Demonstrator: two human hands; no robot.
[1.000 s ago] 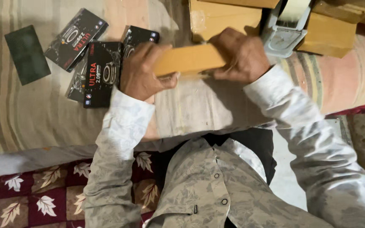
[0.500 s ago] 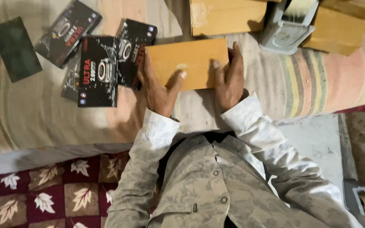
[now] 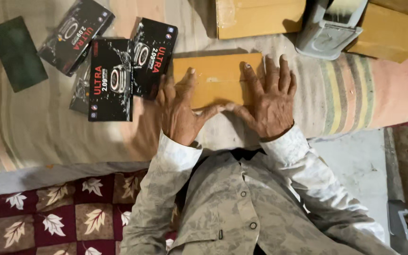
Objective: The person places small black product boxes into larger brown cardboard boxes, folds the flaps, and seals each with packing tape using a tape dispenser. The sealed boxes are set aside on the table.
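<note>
Cardboard, plain and tan, fills the middle of the view: a flat rectangular box [image 3: 218, 78] with crisp edges and a smooth matte face, lying flat on the striped cloth [image 3: 38, 137]. Both hands are spread over it. The left hand [image 3: 179, 109] lies palm down across the box's left end, fingers splayed, thumb stretched along the near edge. The right hand [image 3: 269, 97] presses flat on the right end, fingers fanned and reaching to the far edge, thumb pointing inward until the two thumbs almost meet at the near edge. Neither hand grips anything; both are open and flat, resting on top.

Left of the box lies a loose cluster of glossy black cartons [image 3: 112, 78] with red and white print and a picture of a watch, overlapping each other at angles; the nearest one sits just beside the left hand. Further left, apart from them, a dark green flat rectangle [image 3: 17, 53] with a dull finish lies alone.

Beyond the box, at the top, sits a second, larger tan cardboard box [image 3: 259, 18]; beside it a grey plastic tape dispenser [image 3: 326, 29], and another tan box [image 3: 389, 33] to its right.

The cloth is soft, woven, banded in beige, cream, pink and green. Below it runs a maroon quilt [image 3: 48, 212] patterned with pale leaves. On the right, a bare grey floor [image 3: 355, 165], rough and stained. The person's sleeves are pale with a mottled print.
</note>
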